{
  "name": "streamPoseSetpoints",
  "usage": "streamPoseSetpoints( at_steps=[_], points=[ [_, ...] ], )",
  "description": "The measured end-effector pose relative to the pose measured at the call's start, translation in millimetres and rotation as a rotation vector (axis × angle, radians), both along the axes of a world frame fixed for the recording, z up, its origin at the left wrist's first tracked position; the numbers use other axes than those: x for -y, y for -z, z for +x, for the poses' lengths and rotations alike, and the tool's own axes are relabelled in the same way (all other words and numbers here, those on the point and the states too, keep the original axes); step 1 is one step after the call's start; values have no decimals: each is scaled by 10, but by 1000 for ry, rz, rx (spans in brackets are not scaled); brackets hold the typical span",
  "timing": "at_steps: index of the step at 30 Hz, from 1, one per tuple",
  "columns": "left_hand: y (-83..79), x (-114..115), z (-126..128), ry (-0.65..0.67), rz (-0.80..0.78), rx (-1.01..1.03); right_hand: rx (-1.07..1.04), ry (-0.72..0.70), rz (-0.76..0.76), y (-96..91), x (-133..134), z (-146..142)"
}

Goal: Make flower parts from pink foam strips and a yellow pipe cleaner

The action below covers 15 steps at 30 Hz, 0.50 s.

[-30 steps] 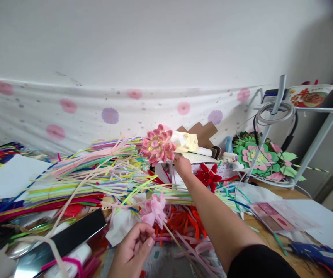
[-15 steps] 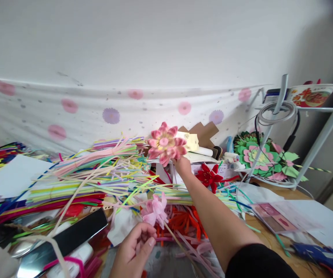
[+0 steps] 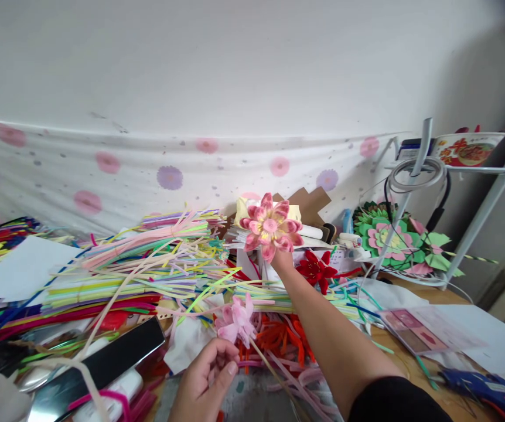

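My right hand (image 3: 281,259) reaches far across the table and grips a large pink and yellow paper flower (image 3: 271,225), holding it up facing me; the flower hides most of the fingers. My left hand (image 3: 205,378) is near the bottom edge, fingers pinched on the stem of a small pale pink flower (image 3: 235,319) that stands above it. A red paper flower (image 3: 317,268) lies just right of my right wrist. Below my right forearm lies a heap of orange and red pipe cleaners (image 3: 281,340).
A wide pile of coloured strips and straws (image 3: 147,266) covers the table's left and middle. A black slab (image 3: 103,363) lies front left. A green and pink paper flower (image 3: 388,237) leans by a white metal rack (image 3: 454,193). A blue glue gun (image 3: 483,387) sits front right.
My right hand has carried the large pink flower to the right and turned it to face me. The left hand with the small flower has barely moved.
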<state>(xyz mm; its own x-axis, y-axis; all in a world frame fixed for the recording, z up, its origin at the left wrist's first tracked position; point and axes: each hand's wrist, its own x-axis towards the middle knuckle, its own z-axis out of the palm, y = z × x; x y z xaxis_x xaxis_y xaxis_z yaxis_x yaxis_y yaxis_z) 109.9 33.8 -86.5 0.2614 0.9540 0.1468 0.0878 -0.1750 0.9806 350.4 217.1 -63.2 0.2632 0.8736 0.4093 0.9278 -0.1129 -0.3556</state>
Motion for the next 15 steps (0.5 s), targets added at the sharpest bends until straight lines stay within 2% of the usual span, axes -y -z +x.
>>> streamPoseSetpoints(
  at_steps=[3, 9, 15],
  points=[
    [14, -4, -6, -13, -2, 11, -5, 6, -27, -12, 7, -15],
    [50, -26, -30, 48, -20, -8, -14, -8, -32, -7, 7, -27],
    [101, -29, -13, -12, -14, 17, 16, -30, -12, 2, -6, -56]
  ],
)
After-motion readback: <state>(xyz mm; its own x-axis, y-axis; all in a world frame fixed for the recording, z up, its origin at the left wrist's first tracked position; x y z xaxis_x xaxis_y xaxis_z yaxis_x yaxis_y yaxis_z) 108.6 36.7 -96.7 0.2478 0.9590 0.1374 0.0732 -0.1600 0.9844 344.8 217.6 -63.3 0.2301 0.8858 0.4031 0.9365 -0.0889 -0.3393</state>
